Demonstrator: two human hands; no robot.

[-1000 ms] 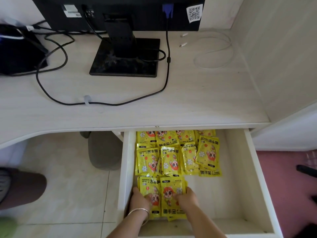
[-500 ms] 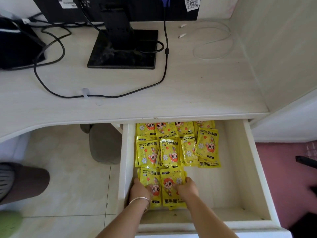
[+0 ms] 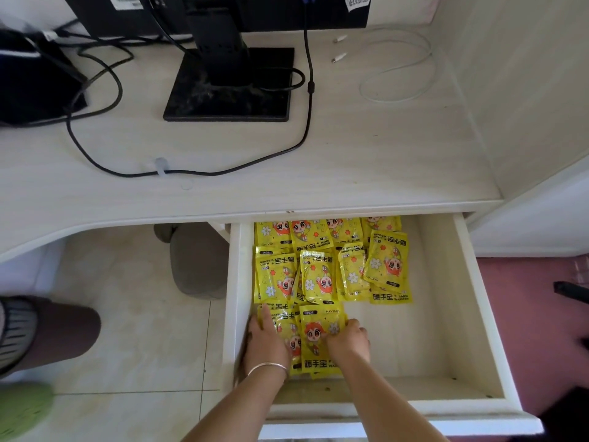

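Observation:
An open white drawer [image 3: 475, 301] under the desk holds several yellow hand warmer packets. Two rows [image 3: 322, 269] lie at its back left. A small front stack [image 3: 318, 334] sits at the near left, between my hands. My left hand [image 3: 264, 341], a bangle on its wrist, lies on the stack's left side with the index finger stretched straight along it. My right hand [image 3: 349, 341] has its fingers curled round the stack's right edge.
The desk top [image 3: 366, 154] carries a black monitor stand [image 3: 229, 90], black cables [image 3: 95, 154] and a white cable [image 3: 398, 68]. A grey stool [image 3: 197, 260] stands under the desk. The right half of the drawer floor [image 3: 414, 330] is bare. A cabinet wall rises at the right.
Both hands stay on the front stack. My left index finger has stretched forward along the stack's left side. The view has tipped a little, so the drawer sits higher in frame.

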